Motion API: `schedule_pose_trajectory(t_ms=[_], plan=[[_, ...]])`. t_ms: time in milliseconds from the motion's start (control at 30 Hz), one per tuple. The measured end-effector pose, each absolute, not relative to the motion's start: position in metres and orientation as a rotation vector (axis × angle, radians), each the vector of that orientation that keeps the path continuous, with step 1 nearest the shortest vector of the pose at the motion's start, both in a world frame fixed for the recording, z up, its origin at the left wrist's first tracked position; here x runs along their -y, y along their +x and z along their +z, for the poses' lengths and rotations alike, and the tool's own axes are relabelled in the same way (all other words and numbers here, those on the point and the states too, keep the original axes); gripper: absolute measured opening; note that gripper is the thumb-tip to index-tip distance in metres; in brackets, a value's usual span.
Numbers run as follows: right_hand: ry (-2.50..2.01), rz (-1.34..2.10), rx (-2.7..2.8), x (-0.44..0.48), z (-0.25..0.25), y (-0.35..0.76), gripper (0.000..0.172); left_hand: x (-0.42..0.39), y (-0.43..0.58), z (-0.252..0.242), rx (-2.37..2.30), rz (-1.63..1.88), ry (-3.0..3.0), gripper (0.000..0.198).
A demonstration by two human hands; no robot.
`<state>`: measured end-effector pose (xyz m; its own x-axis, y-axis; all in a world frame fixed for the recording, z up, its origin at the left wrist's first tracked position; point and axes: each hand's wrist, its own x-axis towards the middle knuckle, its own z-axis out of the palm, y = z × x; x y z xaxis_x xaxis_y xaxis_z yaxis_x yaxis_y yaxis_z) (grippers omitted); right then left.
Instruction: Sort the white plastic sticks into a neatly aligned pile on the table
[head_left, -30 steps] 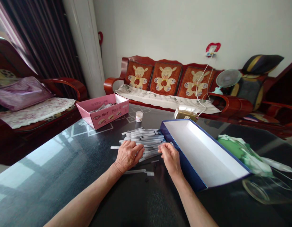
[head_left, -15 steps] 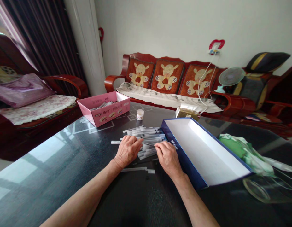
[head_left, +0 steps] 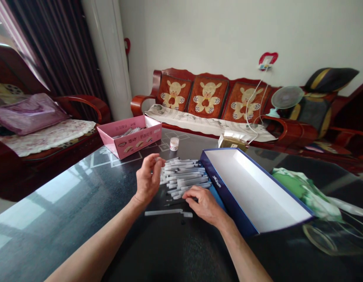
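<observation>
The near tabletop (head_left: 69,203) looked glossy, the piled pens (head_left: 186,174) frosted plastic, the right blue box (head_left: 240,219) smooth card.

Before you, slim whitish pens (head_left: 186,174) lie heaped loosely and mostly crosswise on the worktop (head_left: 72,207), several showing dark ends. A thin dark piece (head_left: 173,203) lies just nearer you; closer still, a translucent barrel (head_left: 162,212) lies flat, a short whitish piece (head_left: 187,214) at its right end.

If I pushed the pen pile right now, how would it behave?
The pens overlap loosely, so would probably scatter. Being slim, they may roll or slide on the glossy table. They look straight and plastic-like, so likely stiff and light.
</observation>
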<state>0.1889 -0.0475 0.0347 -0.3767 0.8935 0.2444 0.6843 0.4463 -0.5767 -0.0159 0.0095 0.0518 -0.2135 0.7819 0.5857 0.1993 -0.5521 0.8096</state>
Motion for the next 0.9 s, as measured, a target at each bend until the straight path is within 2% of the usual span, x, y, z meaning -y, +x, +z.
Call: schedule_pose_trajectory(t_ms=[167,400,433,567,733,833,900], plan=[[-1.339,0.508,2.230,0.048,0.028,0.189,0.022,-0.023,-0.017,0.058,-0.810,1.603,0.632,0.020],[-1.356,0.608,1.948,0.049,0.036,0.186,0.011,-0.022,-0.011,0.050,-0.735,1.534,0.441,0.018],[-1.359,0.663,1.828,0.049,0.038,0.185,0.012,-0.020,-0.009,0.049,-0.735,1.529,0.445,0.019],[-1.284,0.910,1.415,0.045,0.039,0.180,0.038,-0.013,0.002,0.043,-0.732,1.486,0.494,0.018],[-1.290,0.964,1.214,0.041,0.035,0.182,0.036,-0.009,0.004,0.033,-0.966,1.502,0.948,0.024],[-1.300,0.944,1.158,0.039,0.033,0.183,0.037,-0.005,-0.002,0.032,-1.223,1.695,1.732,0.032],[-1.293,0.948,1.155,0.040,0.034,0.182,0.038,0.001,-0.003,0.033,-1.192,1.646,2.291,0.027]])
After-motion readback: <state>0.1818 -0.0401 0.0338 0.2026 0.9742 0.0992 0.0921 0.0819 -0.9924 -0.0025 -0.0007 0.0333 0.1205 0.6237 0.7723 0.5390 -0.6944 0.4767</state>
